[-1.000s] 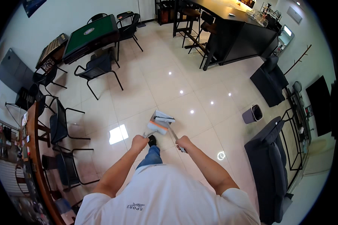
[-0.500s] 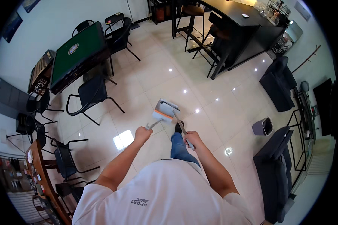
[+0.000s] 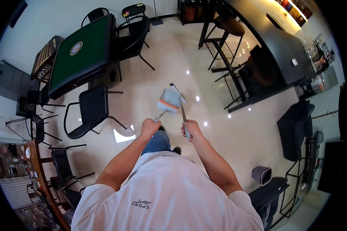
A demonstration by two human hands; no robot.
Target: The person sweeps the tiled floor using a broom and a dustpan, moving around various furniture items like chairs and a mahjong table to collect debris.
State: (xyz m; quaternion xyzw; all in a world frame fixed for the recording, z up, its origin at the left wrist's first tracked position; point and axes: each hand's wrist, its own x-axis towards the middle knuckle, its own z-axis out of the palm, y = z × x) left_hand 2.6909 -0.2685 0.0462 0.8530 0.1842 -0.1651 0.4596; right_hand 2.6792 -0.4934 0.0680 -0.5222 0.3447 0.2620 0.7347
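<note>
In my left hand (image 3: 150, 126) is the grey handle of a dustpan, its fingers wrapped round it. The dustpan (image 3: 167, 99) is light grey with an orange strip and lies ahead of my feet, at or just above the floor. My right hand (image 3: 191, 129) grips the stick of a broom (image 3: 182, 109), which slants forward. The broom's head (image 3: 177, 92), white with a dark end, is beside the right edge of the dustpan. Whether anything lies inside the dustpan is too small to tell.
A green-topped game table (image 3: 81, 54) stands ahead left, with a black chair (image 3: 93, 109) on its near side. The dark bar counter (image 3: 273, 50) and a bar stool (image 3: 229, 27) are ahead right. At right are a dark armchair (image 3: 295, 131) and a waste bin (image 3: 261, 175). Tiled floor (image 3: 154, 77) runs between.
I have stepped forward, so the table and bar counter are closer. The broom's head has swung out to the dustpan's right side. Both hands keep their grips.
</note>
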